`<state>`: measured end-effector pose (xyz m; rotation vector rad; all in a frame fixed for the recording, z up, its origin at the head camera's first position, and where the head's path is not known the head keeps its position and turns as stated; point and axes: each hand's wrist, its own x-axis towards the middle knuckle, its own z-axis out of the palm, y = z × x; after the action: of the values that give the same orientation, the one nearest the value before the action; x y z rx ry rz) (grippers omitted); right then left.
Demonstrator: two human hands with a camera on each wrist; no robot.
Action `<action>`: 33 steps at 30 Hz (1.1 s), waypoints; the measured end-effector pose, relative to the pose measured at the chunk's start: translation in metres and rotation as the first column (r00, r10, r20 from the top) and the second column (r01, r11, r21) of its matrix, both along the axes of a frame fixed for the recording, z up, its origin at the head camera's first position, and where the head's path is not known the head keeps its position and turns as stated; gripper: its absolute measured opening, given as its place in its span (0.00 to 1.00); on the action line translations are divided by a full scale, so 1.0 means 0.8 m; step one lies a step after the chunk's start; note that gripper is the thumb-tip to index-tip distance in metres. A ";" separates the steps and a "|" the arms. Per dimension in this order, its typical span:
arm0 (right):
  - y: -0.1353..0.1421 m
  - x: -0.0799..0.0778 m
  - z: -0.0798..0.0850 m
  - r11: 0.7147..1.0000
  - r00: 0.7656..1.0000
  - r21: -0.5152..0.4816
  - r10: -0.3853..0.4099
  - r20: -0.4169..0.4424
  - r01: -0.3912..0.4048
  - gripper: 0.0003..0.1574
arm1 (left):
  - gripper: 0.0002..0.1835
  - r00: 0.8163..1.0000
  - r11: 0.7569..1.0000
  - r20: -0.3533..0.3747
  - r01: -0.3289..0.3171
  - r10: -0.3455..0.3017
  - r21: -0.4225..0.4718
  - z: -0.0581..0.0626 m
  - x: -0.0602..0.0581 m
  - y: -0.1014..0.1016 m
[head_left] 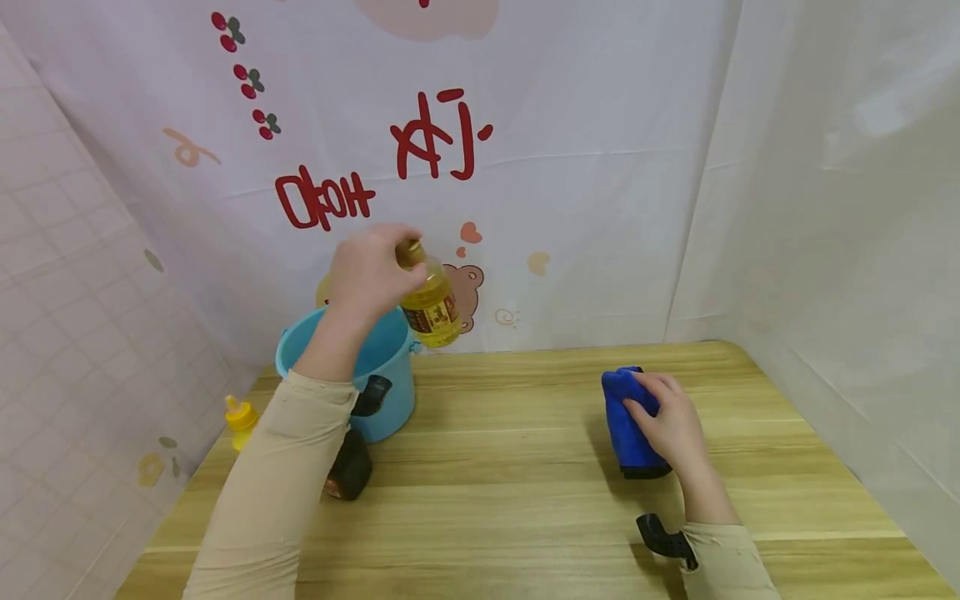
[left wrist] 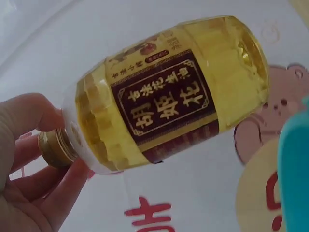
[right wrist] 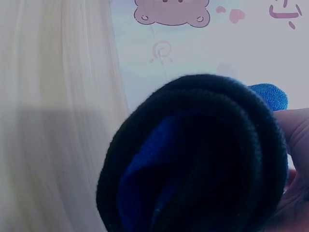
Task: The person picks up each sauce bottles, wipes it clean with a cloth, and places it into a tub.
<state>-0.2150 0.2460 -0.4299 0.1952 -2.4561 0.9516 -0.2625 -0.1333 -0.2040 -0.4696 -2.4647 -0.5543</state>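
At the far left of the counter (head_left: 495, 508), a small yellow bottle (head_left: 241, 421) shows beside a person's pale sleeve (head_left: 270, 483), which partly covers a dark container (head_left: 352, 467). Just behind the container stands a light-blue bucket (head_left: 396, 400). Above its rim, the left hand (head_left: 371, 271) grips an oil bottle (head_left: 433, 312) by its gold cap (left wrist: 55, 147); the bottle hangs tilted in the air by the bucket's right side, base down to the right, in front of a white backdrop (head_left: 585, 208) printed with red characters. Well apart on the right, the right hand (head_left: 671, 425) pinches a blue cloth (head_left: 626, 425), black-edged and rolled into an open loop at its lower end.
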 end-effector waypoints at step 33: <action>-0.007 -0.002 0.000 1.000 0.999 0.012 0.022 0.049 -0.022 0.24 | 0.07 0.880 0.917 0.263 -0.357 0.395 -0.180 -0.072 -0.070 -0.055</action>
<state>-0.2164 0.2408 -0.4302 0.2060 -2.5094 0.9614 -0.3181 -0.1773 -0.2614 0.0627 -2.7904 -0.3225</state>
